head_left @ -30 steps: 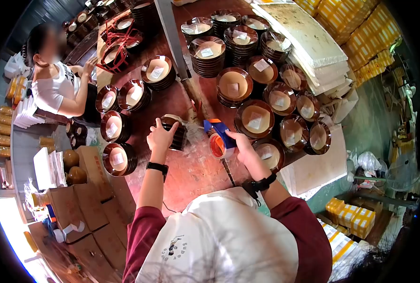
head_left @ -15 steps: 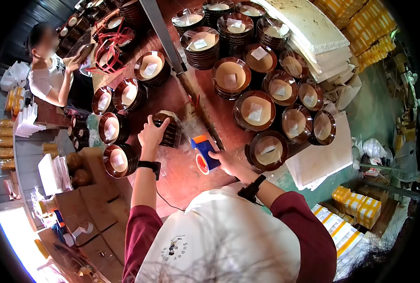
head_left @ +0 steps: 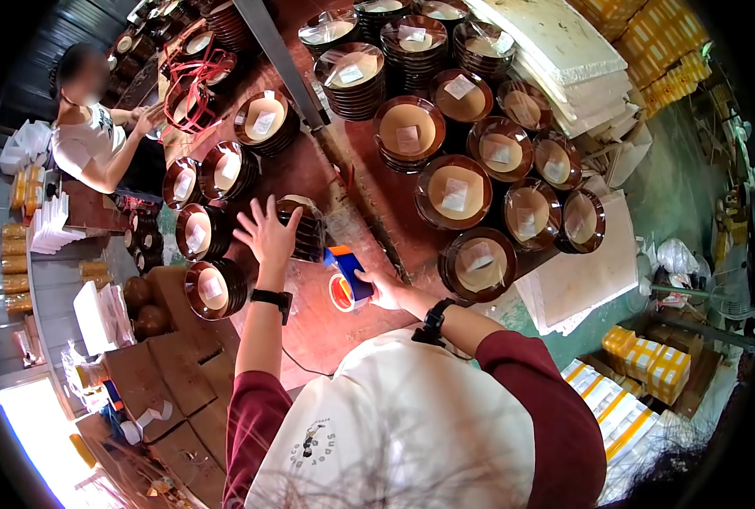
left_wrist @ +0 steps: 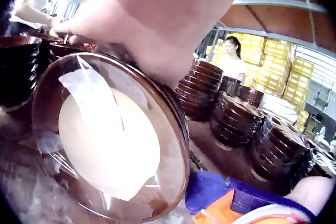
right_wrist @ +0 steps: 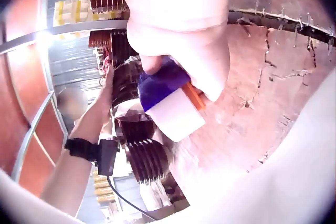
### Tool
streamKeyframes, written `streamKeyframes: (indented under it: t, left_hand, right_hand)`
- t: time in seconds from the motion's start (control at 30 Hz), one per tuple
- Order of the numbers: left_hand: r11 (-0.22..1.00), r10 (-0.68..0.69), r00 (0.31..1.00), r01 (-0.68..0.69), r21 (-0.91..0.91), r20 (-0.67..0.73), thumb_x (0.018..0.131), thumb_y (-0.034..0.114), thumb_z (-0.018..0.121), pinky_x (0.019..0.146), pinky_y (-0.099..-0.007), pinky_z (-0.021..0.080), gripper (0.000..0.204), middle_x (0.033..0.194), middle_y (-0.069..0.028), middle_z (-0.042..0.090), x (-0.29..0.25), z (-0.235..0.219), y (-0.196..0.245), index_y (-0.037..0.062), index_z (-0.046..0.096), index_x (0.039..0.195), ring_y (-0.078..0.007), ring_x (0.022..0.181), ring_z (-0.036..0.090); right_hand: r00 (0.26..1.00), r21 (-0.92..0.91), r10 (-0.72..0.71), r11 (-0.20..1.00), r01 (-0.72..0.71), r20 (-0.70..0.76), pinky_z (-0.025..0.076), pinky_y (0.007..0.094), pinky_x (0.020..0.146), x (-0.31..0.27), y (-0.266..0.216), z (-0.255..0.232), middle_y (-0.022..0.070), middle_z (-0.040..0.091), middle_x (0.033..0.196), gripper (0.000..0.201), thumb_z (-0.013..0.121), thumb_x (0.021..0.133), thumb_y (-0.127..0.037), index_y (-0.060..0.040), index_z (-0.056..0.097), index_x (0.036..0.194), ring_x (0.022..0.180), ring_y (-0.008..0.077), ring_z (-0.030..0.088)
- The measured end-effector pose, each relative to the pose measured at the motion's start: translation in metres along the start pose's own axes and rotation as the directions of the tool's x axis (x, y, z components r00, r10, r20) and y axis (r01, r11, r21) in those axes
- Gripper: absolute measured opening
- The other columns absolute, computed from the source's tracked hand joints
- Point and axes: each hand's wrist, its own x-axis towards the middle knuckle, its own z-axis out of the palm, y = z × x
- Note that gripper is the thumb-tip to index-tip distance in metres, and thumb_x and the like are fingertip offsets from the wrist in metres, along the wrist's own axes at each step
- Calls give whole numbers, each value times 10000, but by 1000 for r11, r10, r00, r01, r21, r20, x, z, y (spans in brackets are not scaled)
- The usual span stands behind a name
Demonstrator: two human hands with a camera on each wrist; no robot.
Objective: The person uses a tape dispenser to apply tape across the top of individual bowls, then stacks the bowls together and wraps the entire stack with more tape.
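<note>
My left hand [head_left: 270, 237] is at the near left side of a stack of brown bowls [head_left: 311, 234], its fingers spread wide and fairly straight. That stack lies tipped on its side on the red table. Seen from the left wrist, the end bowl [left_wrist: 107, 140] has a pale inside, a white label and clear plastic wrap over it. My right hand [head_left: 386, 290] grips a blue and orange tape dispenser [head_left: 350, 270] just to the right of the stack. In the right wrist view, a wide pale roll of tape [right_wrist: 177, 116] sits in the dispenser.
Several wrapped bowl stacks [head_left: 454, 193] stand on the right half of the table, more [head_left: 197, 231] on the left. A metal post [head_left: 284, 64] rises at the table's middle. White foam sheets [head_left: 555, 51] lie at the back right. Another person [head_left: 97, 144] works at the far left.
My left hand's fingers have spread and shifted off the top of the stack toward its left side. The right hand has brought the tape dispenser left, closer to the stack.
</note>
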Motion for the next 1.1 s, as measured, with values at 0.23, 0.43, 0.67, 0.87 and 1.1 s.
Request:
streamKeyframes:
  t: [0.23,0.43,0.67,0.87,1.1]
  left_hand:
    - [872,484,824,-426,-243,293,766,471,820,1052,-679,399,749,1550,-39,409,11,-25,-4,260,545,1429,-434,1464,292]
    - [893,407,872,-317,-321,273,748,530,808,1000,-634,468,839,1542,-66,402,20,-2,-18,240,479,1463,-457,1392,377]
    - [903,88,968,23,-429,237,767,595,769,1039,-557,458,825,1500,-171,426,20,18,-23,206,491,1439,-504,1258,499]
    - [832,-125,936,279,-479,328,775,654,734,1082,-529,424,933,1499,-206,411,27,26,-27,129,447,1491,-472,1269,522]
    - [817,-174,938,308,-488,300,781,672,716,1086,-528,424,934,1516,-209,392,21,42,-37,155,426,1503,-475,1277,518]
  right_hand:
    - [998,-10,38,999,-39,-43,514,347,939,-12,-2,-5,20,708,1170,329,660,990,-313,-90,631,1230,1074,150,660]
    - [999,42,-41,998,42,-36,512,375,980,-19,-10,-6,36,709,1166,347,671,985,-308,-72,627,1236,1084,156,665]
    - [994,128,-109,986,106,13,497,389,1020,-30,-24,17,61,712,1149,371,610,1019,-342,-45,611,1242,1080,193,679]
    - [988,52,148,988,-146,-37,534,334,924,-48,-1,-23,28,711,1116,306,656,991,-283,-73,635,1212,1011,145,676]
    - [990,-333,88,935,-122,-114,403,321,806,-27,-7,7,3,686,1093,310,641,983,-344,-121,648,1198,968,157,598]
